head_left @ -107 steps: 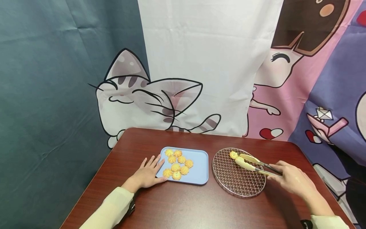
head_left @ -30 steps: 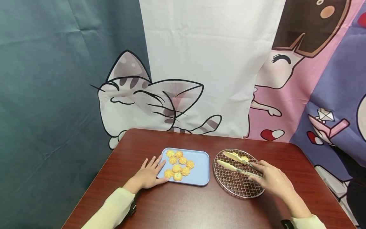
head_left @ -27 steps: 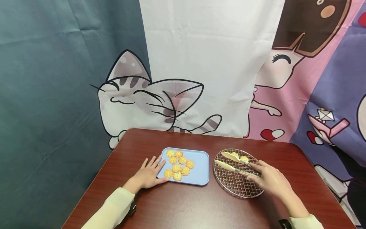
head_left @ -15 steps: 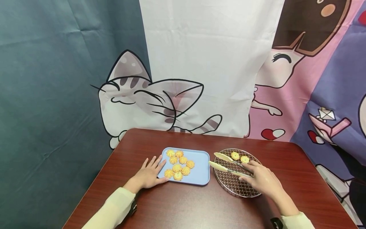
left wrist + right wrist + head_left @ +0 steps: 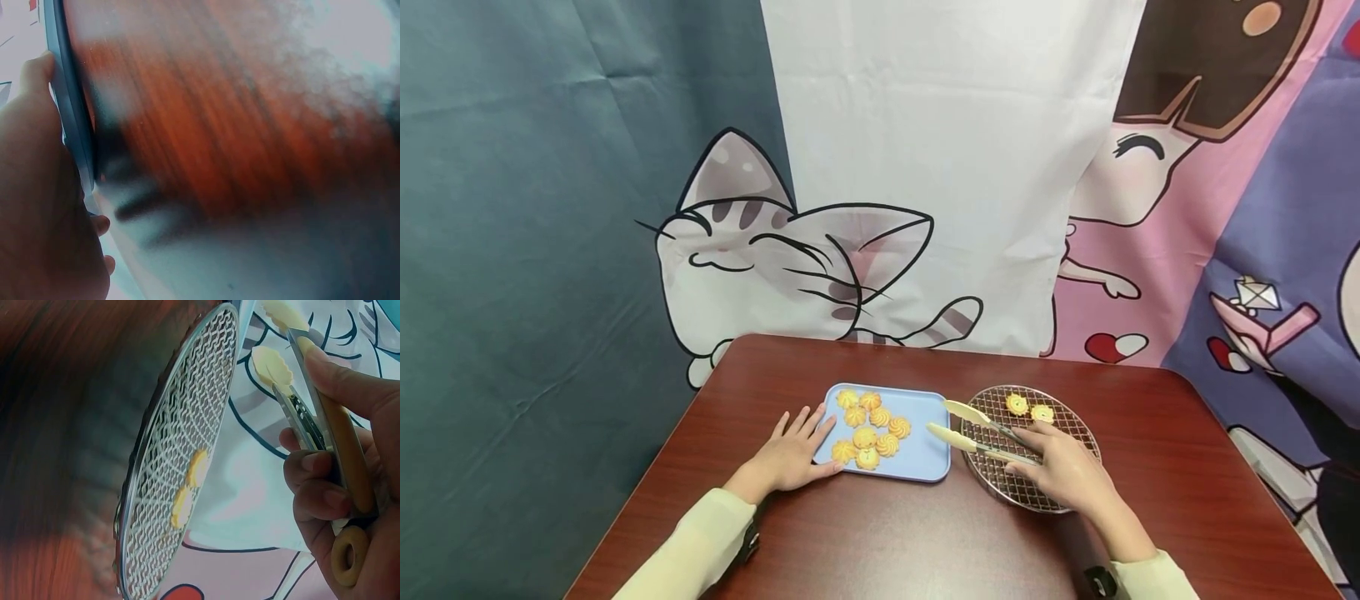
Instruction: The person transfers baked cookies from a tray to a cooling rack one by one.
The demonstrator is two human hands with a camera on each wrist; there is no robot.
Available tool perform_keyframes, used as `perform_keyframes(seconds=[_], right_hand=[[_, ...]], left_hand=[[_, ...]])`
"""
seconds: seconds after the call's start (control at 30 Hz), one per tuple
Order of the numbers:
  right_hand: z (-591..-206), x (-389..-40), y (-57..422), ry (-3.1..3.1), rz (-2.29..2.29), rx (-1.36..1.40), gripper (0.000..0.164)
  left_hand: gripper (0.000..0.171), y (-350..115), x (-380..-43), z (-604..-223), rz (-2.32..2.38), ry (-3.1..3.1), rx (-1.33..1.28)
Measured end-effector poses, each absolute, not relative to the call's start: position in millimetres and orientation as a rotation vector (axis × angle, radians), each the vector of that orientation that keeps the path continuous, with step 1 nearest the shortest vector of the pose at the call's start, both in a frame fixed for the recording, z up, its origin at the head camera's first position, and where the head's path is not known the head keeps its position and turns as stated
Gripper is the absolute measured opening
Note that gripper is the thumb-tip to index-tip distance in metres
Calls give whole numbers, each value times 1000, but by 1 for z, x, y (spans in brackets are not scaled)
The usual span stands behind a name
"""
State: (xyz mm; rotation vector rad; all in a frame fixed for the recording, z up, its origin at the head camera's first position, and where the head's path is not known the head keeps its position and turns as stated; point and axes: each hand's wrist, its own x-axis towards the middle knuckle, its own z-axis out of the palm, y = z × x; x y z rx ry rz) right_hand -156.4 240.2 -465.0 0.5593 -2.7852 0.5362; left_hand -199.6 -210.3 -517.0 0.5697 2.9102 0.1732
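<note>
My right hand [image 5: 1067, 471] grips a pair of tongs [image 5: 953, 437] with cream scalloped tips. Their tips are spread apart with nothing between them, over the right edge of the blue tray [image 5: 921, 460]. In the right wrist view the fingers wrap the tan handle [image 5: 344, 437] and the hand hangs above the rack. My left hand [image 5: 784, 457] lies with fingers spread against the tray's left edge, thumb at its front corner. Several golden cookies [image 5: 854, 417] fill the tray's left part. Two cookies, one here [image 5: 1017, 404], sit on the round wire rack [image 5: 1000, 483].
The brown wooden table [image 5: 880, 533] carries the tray and, to its right, the rack. Close behind its far edge hangs a cartoon-printed cloth [image 5: 910, 125]. The left wrist view shows mostly the tabletop [image 5: 206, 125] and the tray's dark side.
The tongs, first closed around a cookie on the rack, have opened and let go of it. My right hand has carried them left to the tray's edge. The left hand stays put.
</note>
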Motion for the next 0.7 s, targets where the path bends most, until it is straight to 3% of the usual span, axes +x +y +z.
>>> perform_keyframes(seconds=[0.7], right_hand=[[-475, -162, 215, -2817, 602, 578, 58]], left_hand=[[93, -211, -201, -520, 170, 2914, 566]])
